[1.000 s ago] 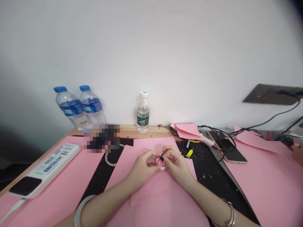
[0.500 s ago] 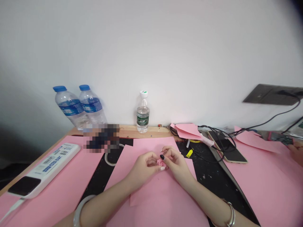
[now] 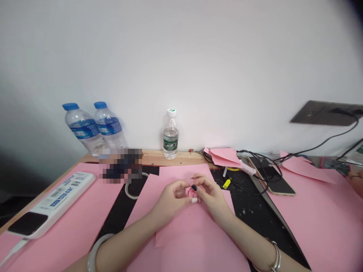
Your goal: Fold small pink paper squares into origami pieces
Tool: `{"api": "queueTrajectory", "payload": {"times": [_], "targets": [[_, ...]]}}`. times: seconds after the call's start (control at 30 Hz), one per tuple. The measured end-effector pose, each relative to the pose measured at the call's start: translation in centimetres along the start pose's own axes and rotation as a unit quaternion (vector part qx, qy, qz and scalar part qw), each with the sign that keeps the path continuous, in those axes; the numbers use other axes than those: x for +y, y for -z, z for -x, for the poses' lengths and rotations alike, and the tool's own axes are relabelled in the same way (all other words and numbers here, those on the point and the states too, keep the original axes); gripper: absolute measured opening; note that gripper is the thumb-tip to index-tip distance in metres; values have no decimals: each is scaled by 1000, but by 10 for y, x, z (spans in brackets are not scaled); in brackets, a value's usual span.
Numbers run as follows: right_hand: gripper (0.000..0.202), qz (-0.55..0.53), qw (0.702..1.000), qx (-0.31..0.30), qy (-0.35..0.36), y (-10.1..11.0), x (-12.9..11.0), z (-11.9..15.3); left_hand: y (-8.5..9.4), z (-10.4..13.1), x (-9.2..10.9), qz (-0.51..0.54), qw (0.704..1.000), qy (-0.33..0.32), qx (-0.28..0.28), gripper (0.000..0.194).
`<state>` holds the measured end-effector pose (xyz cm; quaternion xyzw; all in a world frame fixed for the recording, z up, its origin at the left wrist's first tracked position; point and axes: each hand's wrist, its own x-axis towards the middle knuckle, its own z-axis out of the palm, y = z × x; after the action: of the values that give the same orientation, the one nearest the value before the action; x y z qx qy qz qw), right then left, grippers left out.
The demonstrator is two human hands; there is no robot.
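The left hand and the right hand meet above the middle of the table, their fingers closed on a small pink paper rosette; the right thumb, its nail black, presses over the rosette's upper right side, while the left thumb, its nail white, lies along the lower edge; the other fingertips curl behind and are partly hidden. A pale bangle circles the left forearm; a silver bracelet circles the right.

Beneath the hands, overlapping pink sheets cover part of a black mat; a white ring lies on the mat left of them; farther left, a white device with a dark panel rests on another pink sheet.

Along the wall, a small green-labelled water bottle stands upright; two blue-capped bottles stand side by side to its left, above a pixelated patch. To the right, folded pink paper lies over a pale pink tool; black cables loop across a smartphone; another person's hand shows at the right edge, near more pink paper.
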<state>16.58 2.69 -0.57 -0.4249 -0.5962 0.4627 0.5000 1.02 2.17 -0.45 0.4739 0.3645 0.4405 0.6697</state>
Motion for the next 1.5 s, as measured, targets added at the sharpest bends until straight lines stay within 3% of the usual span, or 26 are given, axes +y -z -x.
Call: {"api": "queueTrajectory", "payload": {"times": [0.47, 0.63, 0.93, 1.33, 1.5], "targets": [[26, -60, 998, -13, -35, -2, 0, -1, -3, 2, 0, -35, 999, 11, 15, 18], [14, -25, 999, 18, -42, -2, 0, 0, -4, 3, 1, -23, 999, 5, 36, 17], [14, -27, 999, 29, -13, -4, 1, 2, -2, 2, -2, -2, 1000, 4, 26, 23], [18, -28, 999, 6, -43, -2, 1, 0, 0, 1, -3, -15, 1000, -7, 23, 28], [26, -53, 998, -13, -33, 0, 3, -1, 1, 2, -3, -17, 1000, 14, -14, 29]]}}
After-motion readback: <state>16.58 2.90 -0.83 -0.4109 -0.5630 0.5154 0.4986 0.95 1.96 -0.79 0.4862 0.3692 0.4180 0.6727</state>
